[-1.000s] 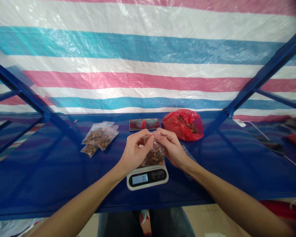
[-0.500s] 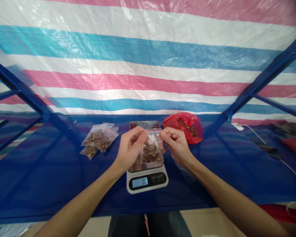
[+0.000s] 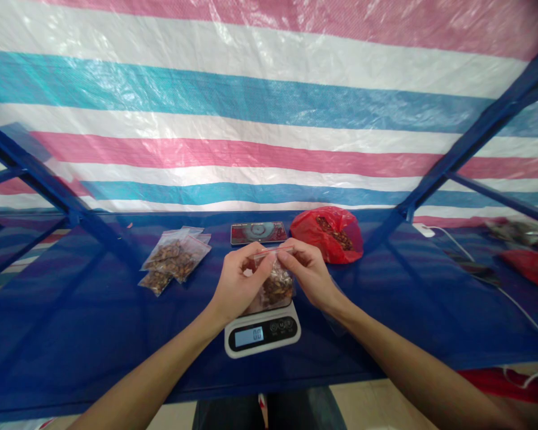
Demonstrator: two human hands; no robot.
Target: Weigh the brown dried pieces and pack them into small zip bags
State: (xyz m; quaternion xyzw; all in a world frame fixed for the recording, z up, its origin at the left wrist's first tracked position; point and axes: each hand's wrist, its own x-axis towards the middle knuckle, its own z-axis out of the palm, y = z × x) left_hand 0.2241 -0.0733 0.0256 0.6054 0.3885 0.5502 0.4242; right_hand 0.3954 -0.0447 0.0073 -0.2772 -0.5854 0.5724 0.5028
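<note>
A clear zip-lock bag (image 3: 278,285) with brown dried pieces inside hangs over the digital kitchen scale (image 3: 263,334), whose display reads 0.0. My left hand (image 3: 241,280) pinches the bag's top edge from the left. From the right, my right hand (image 3: 308,272) pinches the same edge, its thumb close to the left thumb near the red zip line. Both hands cover part of the bag and most of the scale's plate.
Several filled zip-lock bags (image 3: 174,258) lie in a pile at left. Behind my hands rests a dark flat box or device (image 3: 257,232). A red plastic bag (image 3: 326,235) of brown pieces sits open at right. Blue metal bars (image 3: 430,173) flank the blue table (image 3: 130,352).
My hands have come closer together along the bag's top edge, the right one moving left. The whole view has shifted slightly.
</note>
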